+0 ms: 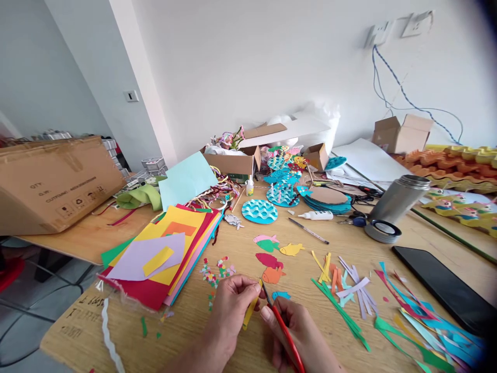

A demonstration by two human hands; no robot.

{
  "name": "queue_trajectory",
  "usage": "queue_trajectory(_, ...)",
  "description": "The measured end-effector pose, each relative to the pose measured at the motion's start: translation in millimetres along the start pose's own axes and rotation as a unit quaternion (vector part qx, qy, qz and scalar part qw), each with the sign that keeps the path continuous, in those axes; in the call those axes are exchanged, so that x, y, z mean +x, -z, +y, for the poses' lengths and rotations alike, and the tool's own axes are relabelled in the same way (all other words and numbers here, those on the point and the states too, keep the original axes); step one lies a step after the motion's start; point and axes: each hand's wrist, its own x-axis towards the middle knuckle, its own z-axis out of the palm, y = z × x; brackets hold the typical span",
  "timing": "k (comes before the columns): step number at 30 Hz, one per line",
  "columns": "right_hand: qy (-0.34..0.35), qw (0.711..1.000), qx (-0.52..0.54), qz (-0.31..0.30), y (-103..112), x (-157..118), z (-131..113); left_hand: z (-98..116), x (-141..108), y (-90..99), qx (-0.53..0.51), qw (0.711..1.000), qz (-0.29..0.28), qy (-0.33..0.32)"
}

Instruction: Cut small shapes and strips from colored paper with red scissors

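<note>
My left hand (pixel 233 305) pinches a narrow yellow paper strip (pixel 250 313) over the front of the table. In my right hand (pixel 293 329) is a pair of scissors with red handles (pixel 285 331), its dark blades at the strip's upper end. Whether the blades are parted is too small to tell. Just beyond my hands lie paper fish: an orange fish (pixel 273 275), a red fish (pixel 268 260), a green fish (pixel 267 245), a yellow fish (pixel 292 249) and a blue fish (pixel 281 295) partly hidden by my right hand.
Coloured paper sheets (pixel 155 254) are stacked at left, with small paper dots (pixel 213 272) beside my left hand. Green strips (pixel 344 313) and other offcuts lie at right, near a black phone (pixel 438 285). A metal flask (pixel 399 199) and glue bottle (pixel 316 215) stand farther back.
</note>
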Motion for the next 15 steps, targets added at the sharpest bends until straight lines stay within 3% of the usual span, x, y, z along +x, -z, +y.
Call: queue_trajectory(15,0.006,1.000,-0.007,0.014,0.6,-1.4,1.4,-2.3,1.3,0.5,-0.012,1.000,-0.004,0.011)
